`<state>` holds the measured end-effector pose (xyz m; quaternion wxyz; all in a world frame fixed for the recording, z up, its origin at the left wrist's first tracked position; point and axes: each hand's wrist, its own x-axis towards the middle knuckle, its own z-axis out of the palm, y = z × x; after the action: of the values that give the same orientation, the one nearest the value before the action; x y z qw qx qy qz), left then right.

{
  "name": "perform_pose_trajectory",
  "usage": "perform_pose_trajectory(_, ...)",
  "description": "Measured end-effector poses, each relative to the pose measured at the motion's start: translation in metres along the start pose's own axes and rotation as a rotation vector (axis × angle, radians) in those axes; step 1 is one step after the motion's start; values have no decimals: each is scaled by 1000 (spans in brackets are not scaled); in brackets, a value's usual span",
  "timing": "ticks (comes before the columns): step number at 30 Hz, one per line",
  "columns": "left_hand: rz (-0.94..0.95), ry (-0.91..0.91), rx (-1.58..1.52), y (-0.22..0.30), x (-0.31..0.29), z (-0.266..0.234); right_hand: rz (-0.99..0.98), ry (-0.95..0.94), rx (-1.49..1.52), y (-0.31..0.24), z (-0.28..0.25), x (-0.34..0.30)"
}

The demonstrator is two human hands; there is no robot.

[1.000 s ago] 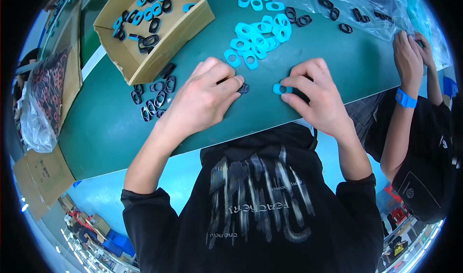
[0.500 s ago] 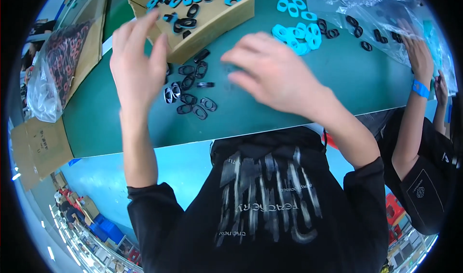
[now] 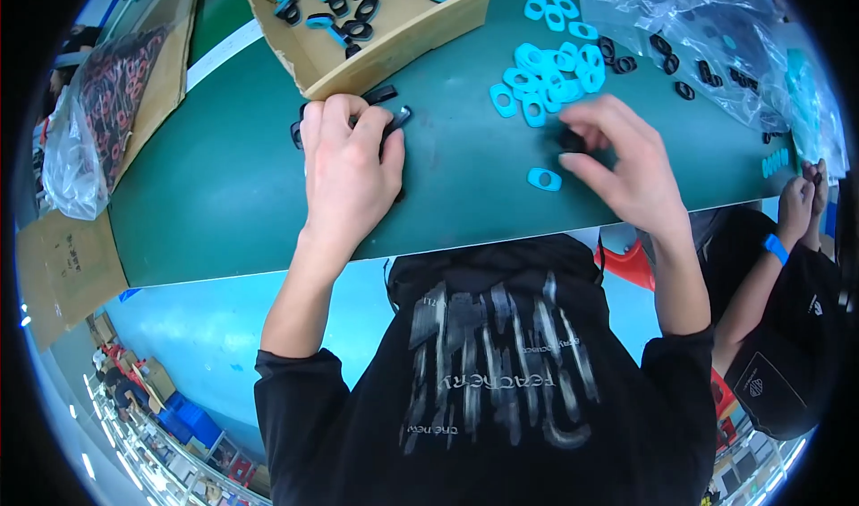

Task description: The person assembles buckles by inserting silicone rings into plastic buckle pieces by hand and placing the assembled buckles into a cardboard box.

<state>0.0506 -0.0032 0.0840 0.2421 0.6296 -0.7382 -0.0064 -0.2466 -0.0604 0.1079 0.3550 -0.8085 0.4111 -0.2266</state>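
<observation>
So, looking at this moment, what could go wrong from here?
The right hand, slightly blurred, seems to pinch a dark piece; a loose grip might drop it.

That hand is also close to the teal pile and a lone teal ring, so it could knock either out of place.

The left hand partly covers black pieces beside the cardboard box; it might scatter some or push them against the box.

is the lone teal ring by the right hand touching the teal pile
Apart: the head view shows green table between the lone ring and the pile.
</observation>
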Motion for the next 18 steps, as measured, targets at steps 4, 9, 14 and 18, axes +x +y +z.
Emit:
perform_pose_trajectory(4,93,-124,-147,19,0,-2,83,95,-172,31,-13,-41)
perform_pose_trajectory(9,268,-224,-179,40,13,13,23,116,-253,31,-6,-55)
perform_pose_trajectory(14,370,-346,-142,36,26,7,-50,167,-321,31,5,-63)
perform_pose_trajectory(18,406,-199,-290,44,32,13,-67,234,-295,34,12,-63)
